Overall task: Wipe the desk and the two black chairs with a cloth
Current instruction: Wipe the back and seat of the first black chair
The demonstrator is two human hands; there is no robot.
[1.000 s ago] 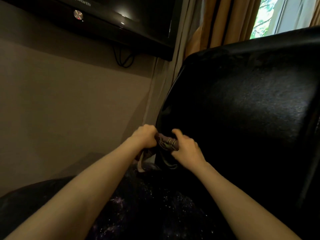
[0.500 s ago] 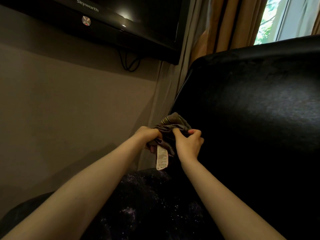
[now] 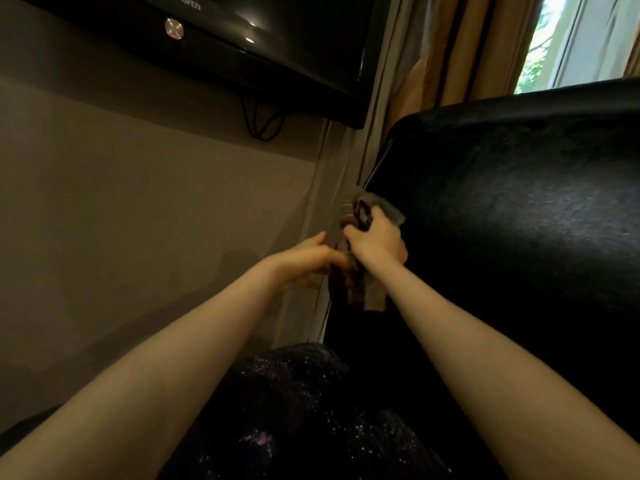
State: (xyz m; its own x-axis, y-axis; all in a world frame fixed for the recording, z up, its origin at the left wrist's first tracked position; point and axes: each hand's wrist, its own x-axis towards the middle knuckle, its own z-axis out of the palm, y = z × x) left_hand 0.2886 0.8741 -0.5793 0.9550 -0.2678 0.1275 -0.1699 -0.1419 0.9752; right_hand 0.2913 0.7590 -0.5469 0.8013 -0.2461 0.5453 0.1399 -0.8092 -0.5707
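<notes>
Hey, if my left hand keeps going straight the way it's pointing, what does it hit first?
Most likely the cloth gripped in your right hand, just ahead of the left hand; they may be touching. The black chair lies beyond, though depth is unclear.

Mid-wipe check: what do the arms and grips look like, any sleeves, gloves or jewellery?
The left forearm and right forearm are bare to the frame edge; no sleeves in view. The left grip and right grip are ungloved, and no ring, watch or bracelet shows on their visible parts, though the light is dim.
</notes>
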